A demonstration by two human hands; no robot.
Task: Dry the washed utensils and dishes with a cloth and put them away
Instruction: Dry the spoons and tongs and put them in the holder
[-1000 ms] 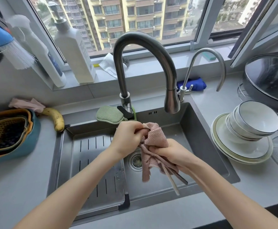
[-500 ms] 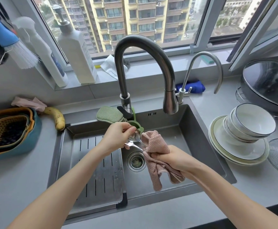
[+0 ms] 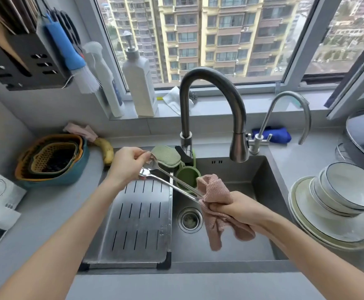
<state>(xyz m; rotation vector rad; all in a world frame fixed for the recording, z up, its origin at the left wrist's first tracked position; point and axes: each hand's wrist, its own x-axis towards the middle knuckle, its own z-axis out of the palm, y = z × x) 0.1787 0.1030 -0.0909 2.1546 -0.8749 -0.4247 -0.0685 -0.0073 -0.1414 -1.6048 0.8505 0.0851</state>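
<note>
My left hand (image 3: 127, 165) grips the bowl ends of two metal spoons (image 3: 149, 166) above the left part of the sink. Their long handles run down to the right into a pink cloth (image 3: 216, 200). My right hand (image 3: 239, 207) holds that cloth bunched around the handle ends, over the sink basin (image 3: 231, 247). The tips of the handles are hidden inside the cloth. A stack of white bowls (image 3: 349, 189) on plates (image 3: 332, 230) stands on the counter to the right.
A slotted steel drain tray (image 3: 137, 224) covers the sink's left half. The tall faucet (image 3: 211, 109) arches just behind my hands, a thinner tap (image 3: 285, 118) to its right. Nested colanders (image 3: 53, 159) and a banana (image 3: 106, 149) lie left; a black wall rack (image 3: 23, 61) hangs above.
My left hand has pulled the spoons up and to the left, drawing their handles out through the cloth. The right hand with the cloth stayed over the basin. The view tilted up.
</note>
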